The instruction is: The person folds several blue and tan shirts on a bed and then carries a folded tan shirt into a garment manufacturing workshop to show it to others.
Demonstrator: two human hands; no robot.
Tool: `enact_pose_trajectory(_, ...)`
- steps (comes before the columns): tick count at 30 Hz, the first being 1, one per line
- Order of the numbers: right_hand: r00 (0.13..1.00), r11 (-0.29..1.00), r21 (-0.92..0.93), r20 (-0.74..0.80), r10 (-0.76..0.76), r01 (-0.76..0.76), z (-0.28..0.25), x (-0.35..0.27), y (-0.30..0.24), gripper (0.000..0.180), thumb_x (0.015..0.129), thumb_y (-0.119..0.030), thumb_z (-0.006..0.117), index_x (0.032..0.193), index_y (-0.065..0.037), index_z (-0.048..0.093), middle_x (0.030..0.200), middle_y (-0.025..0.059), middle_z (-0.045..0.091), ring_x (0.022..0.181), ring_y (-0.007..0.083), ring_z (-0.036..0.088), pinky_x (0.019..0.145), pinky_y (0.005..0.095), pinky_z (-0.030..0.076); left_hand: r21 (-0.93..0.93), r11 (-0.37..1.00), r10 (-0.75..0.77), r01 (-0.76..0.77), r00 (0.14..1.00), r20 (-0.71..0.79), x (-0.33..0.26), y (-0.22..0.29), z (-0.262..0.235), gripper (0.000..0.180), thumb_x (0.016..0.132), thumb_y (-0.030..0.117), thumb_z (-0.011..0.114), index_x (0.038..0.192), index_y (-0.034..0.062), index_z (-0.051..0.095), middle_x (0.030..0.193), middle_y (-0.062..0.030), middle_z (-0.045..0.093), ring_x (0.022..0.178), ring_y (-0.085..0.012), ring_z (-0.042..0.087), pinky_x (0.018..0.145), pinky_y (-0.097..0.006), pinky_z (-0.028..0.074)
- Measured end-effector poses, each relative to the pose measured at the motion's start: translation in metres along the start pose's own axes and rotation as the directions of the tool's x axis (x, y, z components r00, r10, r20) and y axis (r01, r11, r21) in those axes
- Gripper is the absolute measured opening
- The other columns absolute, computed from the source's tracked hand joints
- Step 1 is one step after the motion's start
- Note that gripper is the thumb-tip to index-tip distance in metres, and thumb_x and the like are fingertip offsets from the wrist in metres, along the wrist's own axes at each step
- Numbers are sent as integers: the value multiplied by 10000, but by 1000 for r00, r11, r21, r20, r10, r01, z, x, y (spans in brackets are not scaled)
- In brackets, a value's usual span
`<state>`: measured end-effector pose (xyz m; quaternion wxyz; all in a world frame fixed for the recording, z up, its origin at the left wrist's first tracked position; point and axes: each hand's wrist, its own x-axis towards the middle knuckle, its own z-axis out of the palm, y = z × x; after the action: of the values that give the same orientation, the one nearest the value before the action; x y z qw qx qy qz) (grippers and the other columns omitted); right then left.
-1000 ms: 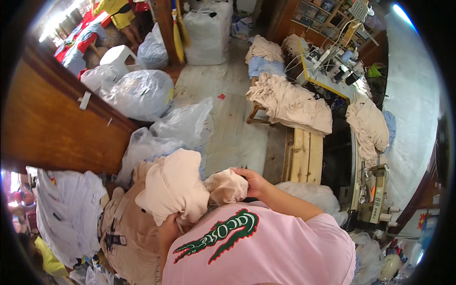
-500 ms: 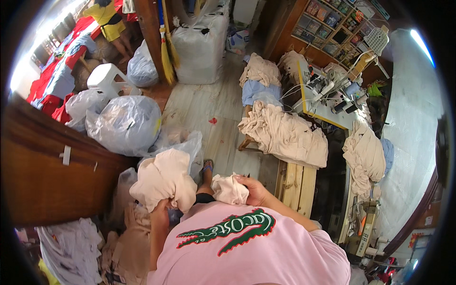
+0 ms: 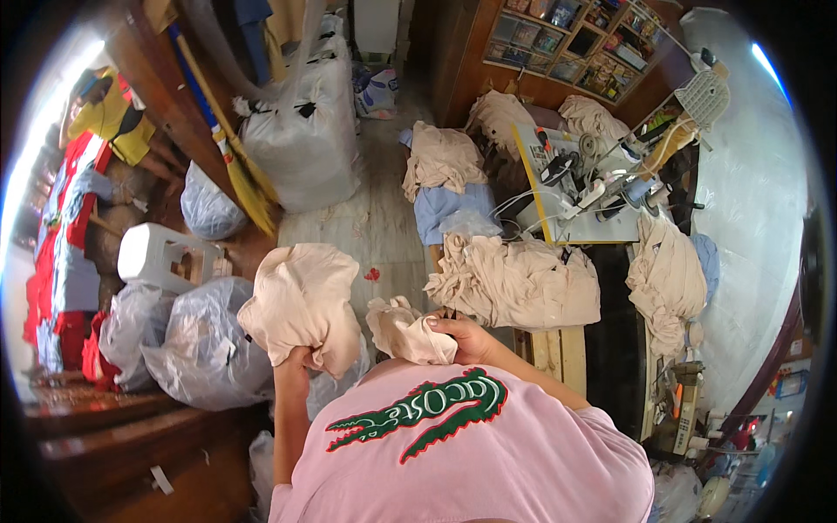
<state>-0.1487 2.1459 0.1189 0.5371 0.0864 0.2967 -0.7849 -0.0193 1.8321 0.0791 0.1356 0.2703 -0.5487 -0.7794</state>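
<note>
A bunched beige cloth piece (image 3: 305, 301) hangs up and forward from my left hand (image 3: 296, 364), whose fingers are closed under its lower edge and partly hidden by it. My right hand (image 3: 466, 338) pinches a smaller crumpled beige cloth piece (image 3: 410, 333), the thumb lying on its top. Both pieces are held in front of my pink shirt, a narrow gap apart. Whether they belong to one garment, I cannot tell.
Ahead on the right, beige garments (image 3: 523, 283) are heaped on a wooden bench (image 3: 562, 357), beside a sewing machine table (image 3: 602, 228). Filled plastic bags (image 3: 209, 344), a white stool (image 3: 161, 257) and a broom (image 3: 248, 187) stand left. A person in yellow (image 3: 122, 122) is beyond.
My view has tilted up and shifted, so the clothes pile at lower left has left it. The cloth in my right hand now spreads further left; both hands keep their hold.
</note>
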Motion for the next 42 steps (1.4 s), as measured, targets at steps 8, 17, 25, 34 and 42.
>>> enact_pose_trajectory(8, 994, 997, -7, 70, -82, 82, -34, 109, -148, 269, 890, -118, 754, 1113, -4, 654, 1052, 111, 726, 936, 220, 725, 856, 362, 588, 121, 992, -23, 19, 999, 31, 173, -7, 106, 221, 844, 97, 572, 1013, -10, 666, 863, -20, 633, 729, -129, 567, 603, -277, 434)
enact_pose_trajectory(17, 960, 958, 71, -36, -276, 278, -75, 138, -307, 231, 870, -101, 759, 1065, 1, 689, 999, 106, 733, 894, 214, 731, 848, 344, 593, 759, 477, -14, -444, 859, 512, 354, 50, 257, 114, 882, 28, 586, 905, 5, 695, 744, -99, 647, 718, -124, 598, 676, -286, 482)
enact_pose_trajectory(25, 747, 763, 193, -449, -491, 617, -131, 112, -345, 198, 826, -86, 780, 975, 7, 688, 927, 101, 732, 804, 217, 728, 761, 372, 616, 168, 956, -291, 240, 839, 459, 536, 9, 376, 169, 865, 43, 576, 986, -19, 677, 933, -52, 669, 854, -162, 629, 759, -308, 483)
enact_pose_trajectory(34, 506, 518, 209, -675, -538, 830, -155, 145, -370, 302, 850, -194, 709, 1064, 16, 672, 965, 137, 730, 840, 265, 716, 787, 421, 595, 347, 907, -413, 241, 672, 614, 705, -23, 579, 178, 865, 89, 598, 999, -7, 664, 942, -55, 676, 854, -172, 653, 774, -334, 516)
enact_pose_trajectory(42, 365, 403, 202, -848, -383, 893, -135, 215, -436, 303, 853, -220, 725, 1034, 18, 678, 931, 150, 728, 797, 268, 713, 741, 410, 593, 451, 853, -521, 263, 466, 715, 827, -88, 753, 117, 871, 107, 589, 875, 20, 667, 890, -57, 663, 818, -178, 639, 743, -331, 500)
